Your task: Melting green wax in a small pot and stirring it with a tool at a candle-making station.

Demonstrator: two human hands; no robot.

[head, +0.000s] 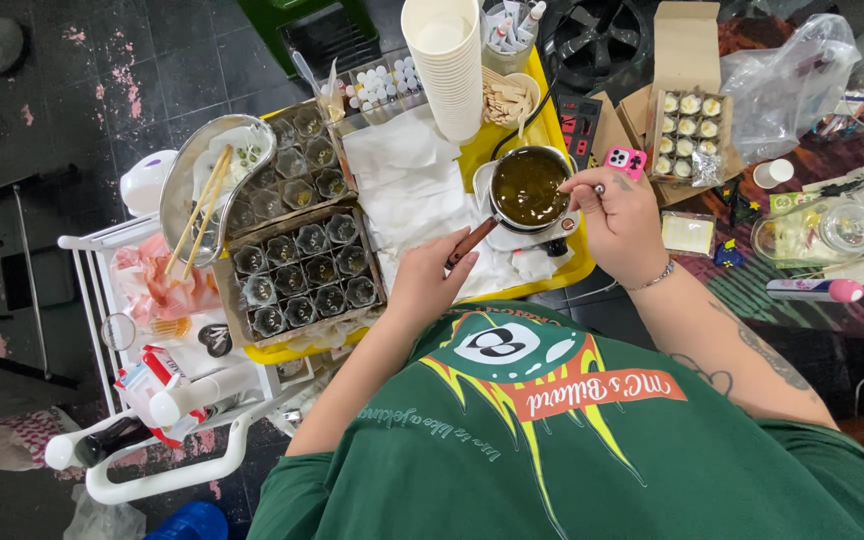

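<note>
The left hand (430,283) grips the wooden handle of a small pot (529,187) of dark liquid on the yellow tray (564,268), the right hand (620,222) pinches a stirrer at its rim; tilting could spill it onto the white paper (407,190).

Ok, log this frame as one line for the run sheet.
left hand: grips small pot's wooden handle | right hand: holds stirrer at pot rim | small pot: dark liquid, on yellow tray | glass jars: boxed, left of pot

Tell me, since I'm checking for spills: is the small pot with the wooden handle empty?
No, the small pot holds dark brownish liquid nearly to its rim, while the left hand grips its wooden handle.
</note>
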